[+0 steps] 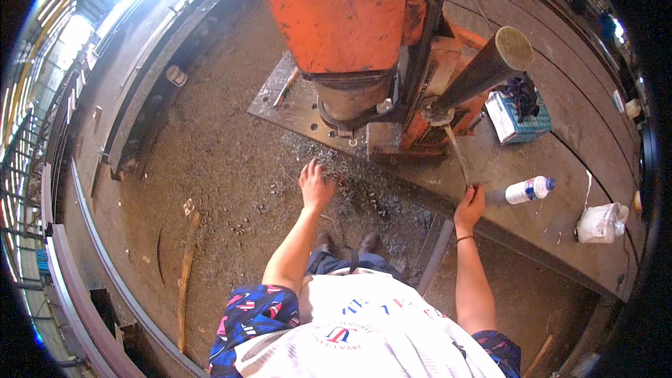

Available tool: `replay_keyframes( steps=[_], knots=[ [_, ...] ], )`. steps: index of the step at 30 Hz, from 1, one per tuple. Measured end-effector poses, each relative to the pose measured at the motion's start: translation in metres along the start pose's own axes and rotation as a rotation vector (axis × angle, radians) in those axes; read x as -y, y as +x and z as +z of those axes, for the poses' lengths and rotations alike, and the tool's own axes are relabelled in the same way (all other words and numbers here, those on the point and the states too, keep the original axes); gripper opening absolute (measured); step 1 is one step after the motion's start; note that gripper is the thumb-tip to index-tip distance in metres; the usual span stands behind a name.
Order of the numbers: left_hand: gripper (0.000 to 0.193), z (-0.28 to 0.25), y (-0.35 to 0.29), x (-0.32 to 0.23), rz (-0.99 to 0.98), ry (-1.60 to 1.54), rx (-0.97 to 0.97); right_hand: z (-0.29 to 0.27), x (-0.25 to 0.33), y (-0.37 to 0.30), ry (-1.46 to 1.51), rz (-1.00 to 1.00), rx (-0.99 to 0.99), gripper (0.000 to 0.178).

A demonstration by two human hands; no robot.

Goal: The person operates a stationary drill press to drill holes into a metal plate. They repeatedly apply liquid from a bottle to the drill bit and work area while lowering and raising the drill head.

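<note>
My right hand (470,206) is closed around the end of a thin metal lever (458,152), which runs up to a hub on the side of an orange drilling machine (332,24). My left hand (316,185) reaches forward, holding nothing I can see, with its fingers somewhat apart. It is above the chip-strewn ground, just short of the edge of a steel plate (283,108) with drilled holes. The machine's dark lower spindle housing (353,101) stands over that plate. What lies directly beneath the spindle is hidden.
A dark tube (483,70) slants up beside the machine. On the steel surface at right are a blue-and-white box (521,120) with dark cloth, a plastic bottle (530,190) and a white jug (600,222). Metal chips (364,196) cover the ground; a wooden strip (187,280) lies left.
</note>
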State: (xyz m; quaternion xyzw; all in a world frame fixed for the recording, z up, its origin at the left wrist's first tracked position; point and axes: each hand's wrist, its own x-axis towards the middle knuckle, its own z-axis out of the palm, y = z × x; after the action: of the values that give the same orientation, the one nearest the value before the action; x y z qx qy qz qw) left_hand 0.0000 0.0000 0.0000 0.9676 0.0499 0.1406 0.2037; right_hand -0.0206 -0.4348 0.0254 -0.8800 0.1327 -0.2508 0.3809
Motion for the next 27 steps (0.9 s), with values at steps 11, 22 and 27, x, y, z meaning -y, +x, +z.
replay_keyframes(
  steps=[11,22,27],
  knots=[
    [0.037,-0.244,0.077,-0.128,0.132,-1.288,-0.608,-0.065,-0.014,0.072,0.310,0.108,-0.440,0.028],
    [0.036,-0.254,0.072,-0.173,-0.043,-1.948,-0.529,-0.166,0.091,0.175,1.806,-0.087,-0.197,0.068],
    [0.031,-0.251,0.068,-0.177,-0.157,-1.878,-0.575,-0.034,0.089,0.257,1.678,0.112,0.510,0.070]
  ],
)
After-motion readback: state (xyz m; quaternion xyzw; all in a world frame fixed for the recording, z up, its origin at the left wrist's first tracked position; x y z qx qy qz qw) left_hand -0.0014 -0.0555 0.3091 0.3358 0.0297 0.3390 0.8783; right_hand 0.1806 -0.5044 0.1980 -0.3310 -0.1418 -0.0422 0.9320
